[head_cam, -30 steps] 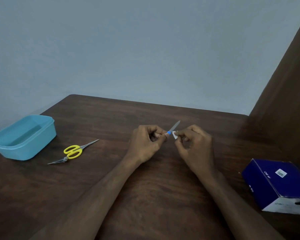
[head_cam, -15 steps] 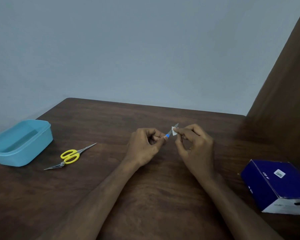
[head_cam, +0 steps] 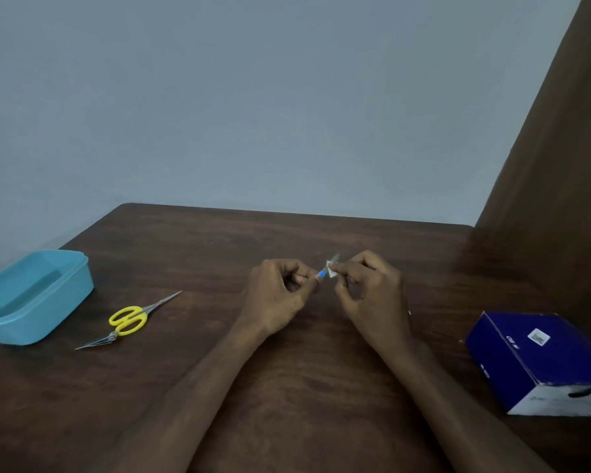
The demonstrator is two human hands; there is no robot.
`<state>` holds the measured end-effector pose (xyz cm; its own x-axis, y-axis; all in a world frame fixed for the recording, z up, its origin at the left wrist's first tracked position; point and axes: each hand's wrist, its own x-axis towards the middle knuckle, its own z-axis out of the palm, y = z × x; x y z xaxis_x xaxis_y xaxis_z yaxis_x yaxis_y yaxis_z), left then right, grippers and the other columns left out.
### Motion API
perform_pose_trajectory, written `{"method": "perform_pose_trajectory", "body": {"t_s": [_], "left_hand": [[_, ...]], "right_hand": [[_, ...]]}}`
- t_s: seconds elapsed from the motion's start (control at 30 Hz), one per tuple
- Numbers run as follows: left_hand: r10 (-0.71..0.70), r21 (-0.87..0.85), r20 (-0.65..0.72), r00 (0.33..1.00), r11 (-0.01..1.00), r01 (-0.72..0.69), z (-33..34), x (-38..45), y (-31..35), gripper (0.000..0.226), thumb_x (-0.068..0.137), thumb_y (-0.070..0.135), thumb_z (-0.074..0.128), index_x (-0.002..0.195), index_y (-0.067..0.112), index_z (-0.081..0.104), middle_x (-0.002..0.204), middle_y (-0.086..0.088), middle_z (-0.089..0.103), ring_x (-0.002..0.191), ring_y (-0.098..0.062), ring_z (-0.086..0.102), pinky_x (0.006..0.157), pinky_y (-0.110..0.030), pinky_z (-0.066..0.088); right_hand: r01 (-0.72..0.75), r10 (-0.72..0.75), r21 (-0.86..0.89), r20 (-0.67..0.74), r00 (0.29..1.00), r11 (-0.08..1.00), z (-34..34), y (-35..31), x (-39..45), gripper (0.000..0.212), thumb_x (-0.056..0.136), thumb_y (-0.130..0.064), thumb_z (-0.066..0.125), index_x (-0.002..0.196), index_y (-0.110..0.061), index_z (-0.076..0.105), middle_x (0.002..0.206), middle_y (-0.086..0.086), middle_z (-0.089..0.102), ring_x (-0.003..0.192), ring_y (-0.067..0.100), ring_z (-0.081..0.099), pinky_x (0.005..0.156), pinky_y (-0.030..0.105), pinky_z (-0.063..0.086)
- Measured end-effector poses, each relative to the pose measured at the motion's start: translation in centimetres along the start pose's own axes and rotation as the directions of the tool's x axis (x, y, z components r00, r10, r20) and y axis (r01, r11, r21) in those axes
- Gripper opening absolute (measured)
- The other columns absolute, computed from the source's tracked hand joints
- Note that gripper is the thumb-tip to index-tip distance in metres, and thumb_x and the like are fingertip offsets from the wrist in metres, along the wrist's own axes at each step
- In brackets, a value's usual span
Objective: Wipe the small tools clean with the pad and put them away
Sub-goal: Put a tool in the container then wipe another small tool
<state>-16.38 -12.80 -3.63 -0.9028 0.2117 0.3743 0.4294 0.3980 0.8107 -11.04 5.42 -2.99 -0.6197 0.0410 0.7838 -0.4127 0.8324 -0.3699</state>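
My left hand (head_cam: pixel 280 295) pinches the blue handle of a small metal tool (head_cam: pixel 323 274) above the middle of the table, its thin blade pointing up and to the right. My right hand (head_cam: pixel 369 288) pinches a small white pad (head_cam: pixel 331 269) folded round that blade; the blade tip pokes out just past the pad. Yellow-handled scissors (head_cam: pixel 130 319) lie on the table to the left, with a pair of metal tweezers (head_cam: pixel 96 342) beside them. A light blue plastic tub (head_cam: pixel 38 295) stands at the far left.
A dark blue and white cardboard box (head_cam: pixel 539 360) sits at the right edge of the brown wooden table (head_cam: pixel 287 387). A brown wooden panel (head_cam: pixel 543 165) rises along the right side, and a pale wall stands behind the table.
The pad in my right hand slid from near the blue handle up along the blade towards its tip. The view has shifted slightly; the left hand kept its hold.
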Motion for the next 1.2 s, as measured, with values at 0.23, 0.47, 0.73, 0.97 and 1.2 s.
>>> {"method": "perform_pose_trajectory", "body": {"t_s": [0.23,0.47,0.73,0.97,1.2], "left_hand": [[-0.03,0.019,-0.037,0.999,0.999,0.031,0.1,0.1,-0.3,0.017,0.089,0.039,0.083,0.073,0.034,0.078,0.074,0.016,0.077,0.062,-0.003,0.068,0.064,-0.034,0.059],[-0.015,0.032,-0.032,0.999,0.999,0.016,0.1,0.2,-0.5,0.016,0.084,0.048,0.08,0.075,0.034,0.079,0.07,0.016,0.074,0.056,0.001,0.061,0.061,-0.031,0.056],[-0.012,0.034,0.0,1.0,0.999,0.012,-0.1,-0.1,-0.1,0.017,0.084,0.048,0.078,0.077,0.032,0.079,0.072,0.016,0.076,0.061,-0.004,0.067,0.064,-0.036,0.06],[-0.043,0.059,-0.048,0.998,0.997,0.046,0.0,0.3,-0.1,0.025,0.079,0.055,0.074,0.075,0.031,0.079,0.07,0.02,0.075,0.058,0.003,0.064,0.064,-0.031,0.059],[0.004,-0.029,-0.02,1.0,1.0,-0.004,0.0,-0.1,0.1,0.016,0.09,0.03,0.085,0.076,0.025,0.08,0.065,0.011,0.073,0.054,-0.001,0.055,0.055,-0.021,0.045]], "right_hand": [[-0.05,0.05,0.005,-0.033,0.998,0.999,-0.4,0.0,0.0,0.021,0.079,0.001,0.077,0.094,-0.013,0.082,0.084,-0.003,0.061,0.069,0.01,0.058,0.064,0.032,0.052],[-0.037,0.038,-0.017,0.061,0.997,0.999,0.6,0.1,-0.2,0.018,0.078,-0.001,0.076,0.089,-0.014,0.083,0.079,-0.003,0.059,0.066,0.013,0.057,0.061,0.039,0.054],[-0.01,0.01,0.015,0.015,1.0,1.0,0.3,-0.5,0.0,0.025,0.084,0.001,0.076,0.103,-0.011,0.084,0.083,-0.002,0.06,0.071,0.011,0.058,0.066,0.029,0.052],[-0.09,0.089,-0.03,-0.027,0.996,0.995,0.0,0.3,0.0,0.015,0.083,-0.008,0.081,0.095,-0.017,0.086,0.078,-0.008,0.061,0.064,0.004,0.055,0.065,0.022,0.049],[-0.066,0.066,0.006,0.026,0.997,0.998,0.5,0.3,-0.1,0.02,0.083,-0.003,0.079,0.099,-0.014,0.085,0.077,-0.002,0.062,0.064,0.012,0.059,0.063,0.037,0.053]]}}
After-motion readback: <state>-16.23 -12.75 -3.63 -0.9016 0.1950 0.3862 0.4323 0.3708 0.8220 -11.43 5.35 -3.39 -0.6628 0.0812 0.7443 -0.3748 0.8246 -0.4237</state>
